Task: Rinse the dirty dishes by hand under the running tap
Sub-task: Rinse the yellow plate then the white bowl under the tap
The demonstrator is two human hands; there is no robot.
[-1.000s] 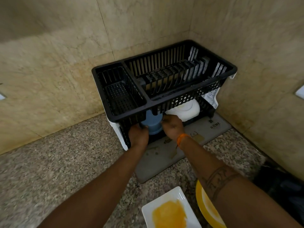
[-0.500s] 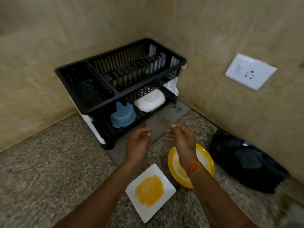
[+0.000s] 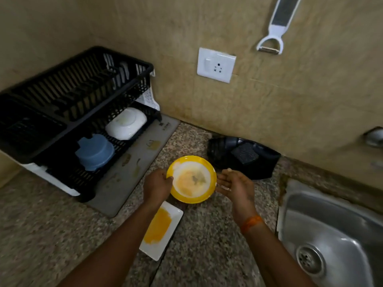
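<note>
A round yellow plate [image 3: 191,179] with a white centre and orange smears is tilted up between my hands, just above the granite counter. My left hand [image 3: 157,186] grips its left rim. My right hand [image 3: 235,186] is beside its right rim with fingers spread, touching or nearly touching it. A white square plate [image 3: 160,229] smeared with orange sauce lies on the counter below, partly under my left forearm. The steel sink [image 3: 331,235] with its drain sits at the lower right. No running water is visible.
A black two-tier dish rack [image 3: 68,96] stands at the left on a grey mat [image 3: 132,170], with a blue bowl [image 3: 94,152] and a white dish [image 3: 126,123] upside down on its lower tier. A black tray with a scrub pad [image 3: 244,155] lies by the wall.
My hands came back from the rack's lower tier and closed in on the yellow plate, which is now tilted up off the counter. The view swung right, bringing the sink into sight.
</note>
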